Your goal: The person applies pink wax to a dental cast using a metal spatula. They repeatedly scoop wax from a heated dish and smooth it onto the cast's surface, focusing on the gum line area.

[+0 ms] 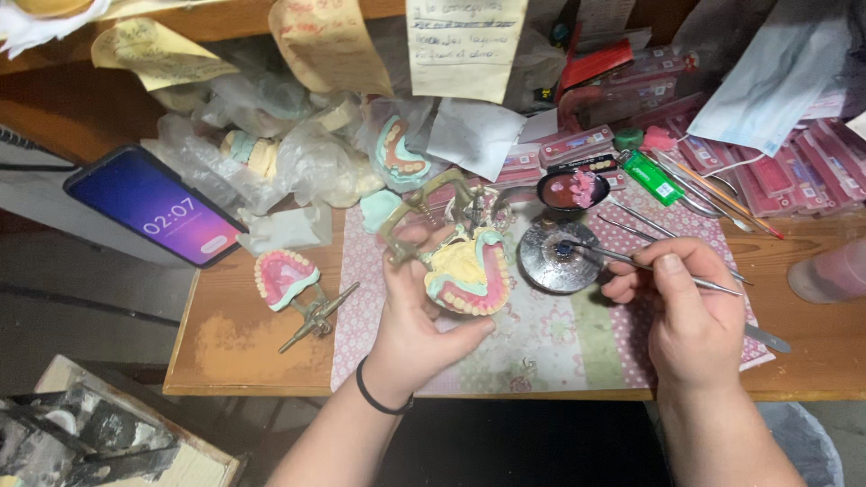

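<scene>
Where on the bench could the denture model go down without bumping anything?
Bare mat between left hand and right hand. Bare wood below the spare model. Back edge is crowded with bags and trays.

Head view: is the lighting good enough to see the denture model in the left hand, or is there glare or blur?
Head view: the yellow-and-pink denture model in the left hand is evenly lit and sharp; the round metal dish shows mild glare; the lit phone screen is bright; the lower left corner falls into shadow.

Wood workbench (253, 347) w/ floral mat (550, 347) (pinkish), paper notes (465, 45) above, dim floor.
</scene>
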